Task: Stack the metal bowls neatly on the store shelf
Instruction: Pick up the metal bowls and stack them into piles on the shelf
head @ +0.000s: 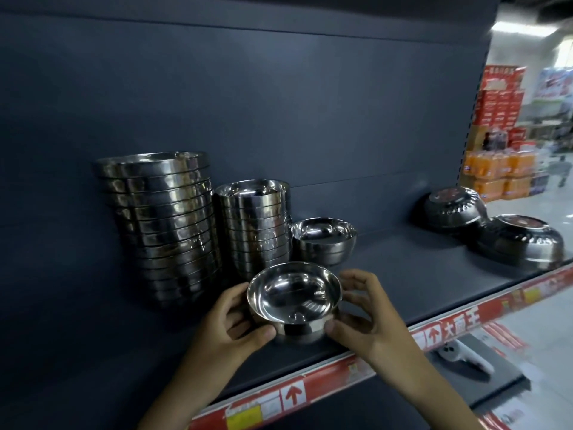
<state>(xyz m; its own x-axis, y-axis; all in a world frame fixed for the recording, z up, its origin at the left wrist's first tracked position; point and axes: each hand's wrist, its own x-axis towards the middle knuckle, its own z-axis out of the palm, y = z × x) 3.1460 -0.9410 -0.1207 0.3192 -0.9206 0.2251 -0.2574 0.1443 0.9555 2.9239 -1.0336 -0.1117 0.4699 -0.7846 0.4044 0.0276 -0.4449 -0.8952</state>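
Left hand (pixel 229 324) and right hand (pixel 369 318) clasp a small shiny steel bowl (pixel 294 301), upright, thumbs at its base, fingers curled round its sides, at the front of the dark grey shelf (pixel 403 274). Just beyond the fingers stand a tall bowl stack (pixel 161 225) and a shorter bowl stack (pixel 254 225).
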